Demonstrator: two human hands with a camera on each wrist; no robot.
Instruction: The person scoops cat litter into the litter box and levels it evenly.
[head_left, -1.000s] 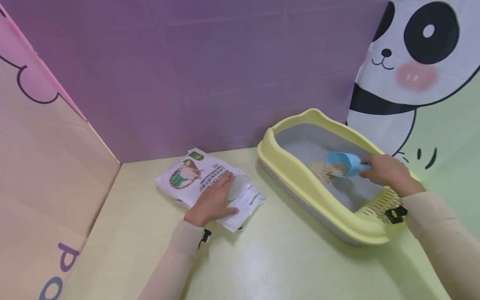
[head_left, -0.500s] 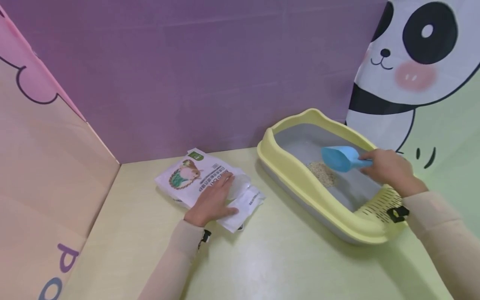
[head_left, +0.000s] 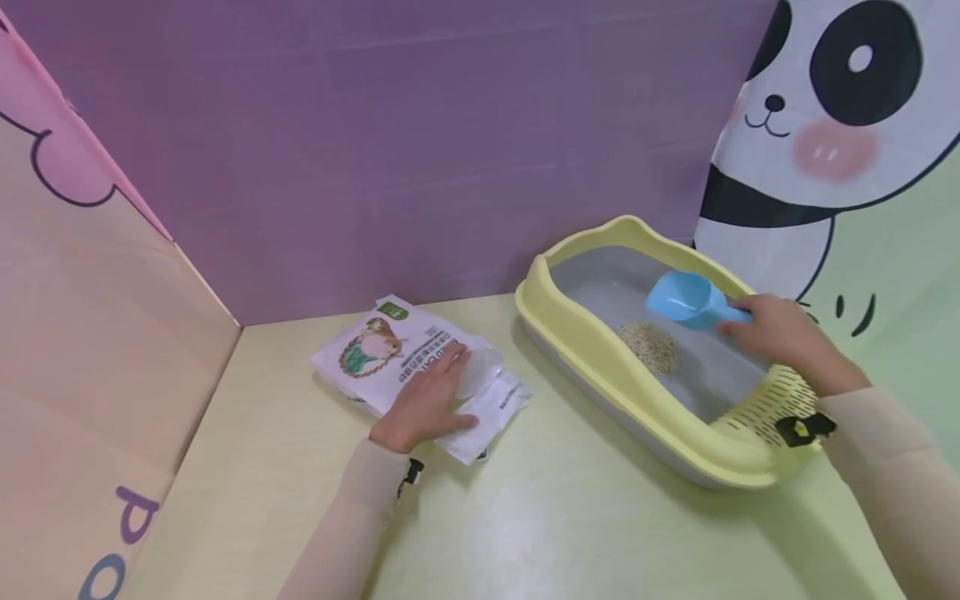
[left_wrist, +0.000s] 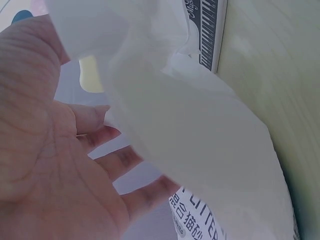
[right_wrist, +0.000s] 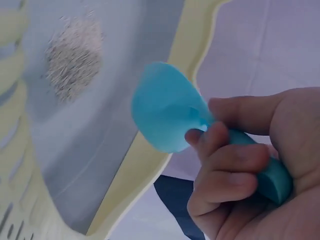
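Observation:
My right hand (head_left: 787,337) grips the handle of a light-blue scoop (head_left: 682,298), fingers curled round it, as the right wrist view also shows. The scoop's bowl is up above the yellow-rimmed litter box (head_left: 585,358) and looks empty. Below it, a small heap of beige cat litter (head_left: 649,347) lies on the grey floor of the box. My left hand (head_left: 427,400) rests on a white cat litter bag (head_left: 360,354) lying on the table, thumb spread from the fingers. In the left wrist view, the bag's loose white plastic (left_wrist: 190,120) covers part of the fingers.
The litter box stands at the right of the pale table (head_left: 525,533), near the purple back wall (head_left: 420,167). Its slotted yellow step (head_left: 772,408) is at the near right end. A panda print (head_left: 780,183) marks the right wall; a pinkish wall (head_left: 97,317) bounds the left.
My right hand has lifted the scoop off the litter and turned it; the litter at its mouth now lies in a heap in the box. The left hand and bag have stayed put.

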